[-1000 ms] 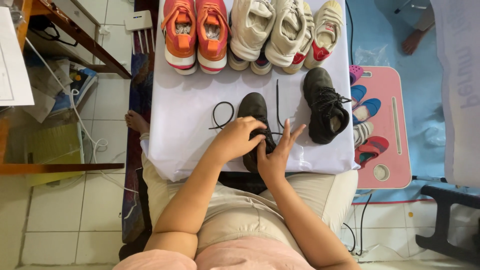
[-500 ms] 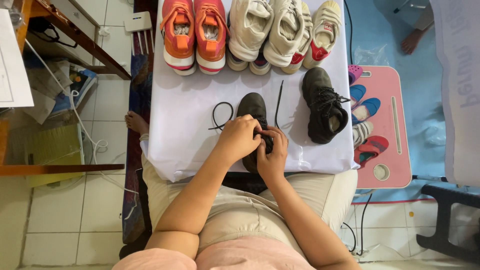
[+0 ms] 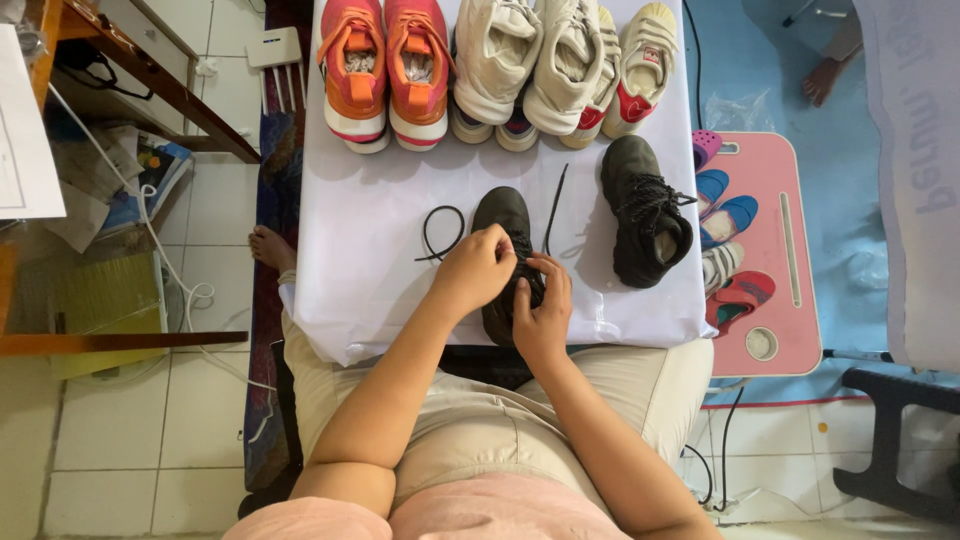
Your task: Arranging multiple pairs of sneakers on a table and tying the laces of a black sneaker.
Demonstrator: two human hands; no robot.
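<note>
Your left hand and right hand both pinch the black lace over the black shoe at the near edge of the white table. You're mid-lacing; threading the next eyelet likely calls for fine fingertip control.

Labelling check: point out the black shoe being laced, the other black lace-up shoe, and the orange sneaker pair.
Black shoe being laced [image 3: 503, 210], head view, toe.
Other black lace-up shoe [image 3: 645, 215], head view, laces.
Orange sneaker pair [image 3: 385, 70], head view, inner edges.
</note>
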